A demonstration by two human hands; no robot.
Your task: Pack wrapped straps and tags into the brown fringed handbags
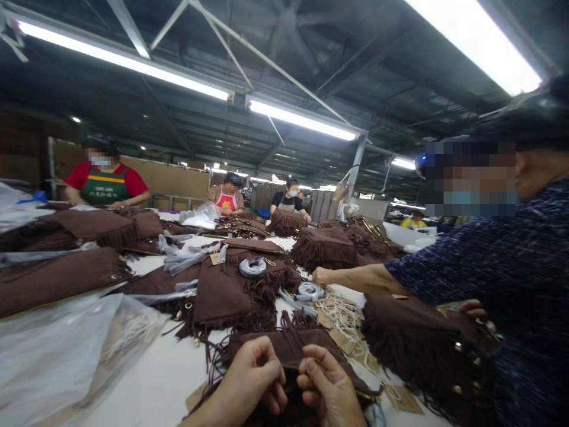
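Note:
At the bottom middle, both hands are over a dark brown fringed bag (317, 340) with a zipped edge. My left hand (254, 379) has its fingers curled in and pinched, with whatever is between them out of sight. Close beside it, my right hand (328, 382) is closed too, thumb against the forefinger. Anything it holds is too small to make out. A tan paper tag (195, 396) pokes out by my left wrist. Right of the bag lies a heap of tags with white strings (341, 314).
A co-worker at right stretches an arm (362, 279) across the table beside a coiled grey-wrapped strap (310, 291). Brown fringed bags (224, 296) are piled ahead. Clear plastic bags (53, 356) cover the left side. Several people stand at the far side.

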